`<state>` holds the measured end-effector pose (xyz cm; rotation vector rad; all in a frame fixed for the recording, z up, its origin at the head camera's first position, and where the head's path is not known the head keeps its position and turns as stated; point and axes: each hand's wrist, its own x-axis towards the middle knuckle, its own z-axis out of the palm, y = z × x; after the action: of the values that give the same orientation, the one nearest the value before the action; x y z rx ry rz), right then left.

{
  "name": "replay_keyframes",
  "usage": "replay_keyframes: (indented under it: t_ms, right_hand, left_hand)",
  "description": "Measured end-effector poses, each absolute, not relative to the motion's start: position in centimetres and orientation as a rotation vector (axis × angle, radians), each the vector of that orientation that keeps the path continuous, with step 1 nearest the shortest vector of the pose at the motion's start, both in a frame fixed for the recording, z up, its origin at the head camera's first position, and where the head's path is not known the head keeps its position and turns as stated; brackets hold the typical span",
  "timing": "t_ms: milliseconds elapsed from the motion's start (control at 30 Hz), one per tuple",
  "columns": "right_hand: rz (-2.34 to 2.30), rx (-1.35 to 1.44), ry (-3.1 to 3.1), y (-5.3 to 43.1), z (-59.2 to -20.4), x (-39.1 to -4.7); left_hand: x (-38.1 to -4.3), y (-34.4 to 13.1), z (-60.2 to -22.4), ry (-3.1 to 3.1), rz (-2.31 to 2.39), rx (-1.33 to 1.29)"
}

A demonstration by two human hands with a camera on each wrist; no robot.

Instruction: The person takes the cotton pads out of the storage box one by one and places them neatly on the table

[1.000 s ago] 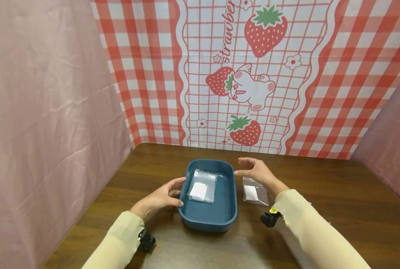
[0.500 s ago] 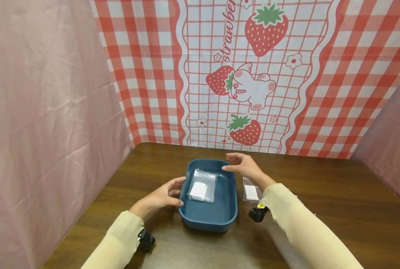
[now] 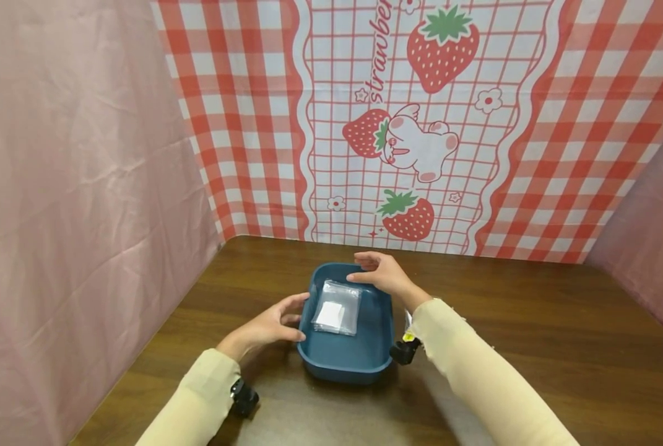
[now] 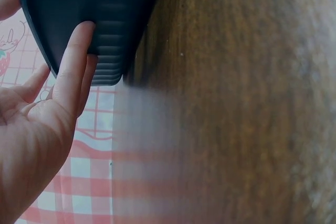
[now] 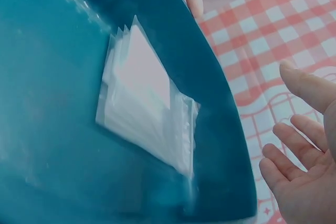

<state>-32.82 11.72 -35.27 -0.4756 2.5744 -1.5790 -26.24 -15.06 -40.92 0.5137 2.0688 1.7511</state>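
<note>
A blue rectangular tray (image 3: 342, 375) sits on the table, with a stack of clear plastic bags (image 3: 345, 296) in its left part. White patches show on the bags (image 5: 144, 100) in the right wrist view. My left hand (image 3: 267, 327) is at the tray's left side, and in the left wrist view its extended fingers touch the outer wall (image 4: 100, 19). Over the far right corner of the tray hovers my right hand (image 3: 384, 274), fingers relaxed and holding nothing. Another clear bag (image 3: 408, 320) lies right of the tray, mostly hidden behind the right sleeve.
The brown wooden table (image 3: 532, 322) extends on both sides of the tray. Behind it hangs a red checked cloth (image 3: 253, 124) with strawberries. A pink curtain (image 3: 86, 186) borders the left. Each wrist carries a small black camera (image 3: 244, 397).
My right hand has moved left from beside the tray to over its far right corner. Its sleeve now covers most of the bag on the table. My left hand stays put.
</note>
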Motion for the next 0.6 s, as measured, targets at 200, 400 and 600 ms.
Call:
replay_keyframes:
  t_ms: [200, 400, 600]
  right_hand:
    - [-1.625, -0.463, 2.51, 10.1, -35.8, -32.8]
    - [-1.626, -0.46, 2.489, 9.0, -36.6, -33.0]
    - [-1.582, -0.404, 2.508, 8.0, -37.3, -33.1]
  left_hand:
    - [-26.2, -14.9, -40.8, 2.065, 1.742, 0.527]
    - [-26.1, -14.8, -40.6, 2.049, 1.747, 0.536]
    - [-26.2, -14.8, -40.8, 2.041, 1.757, 0.547]
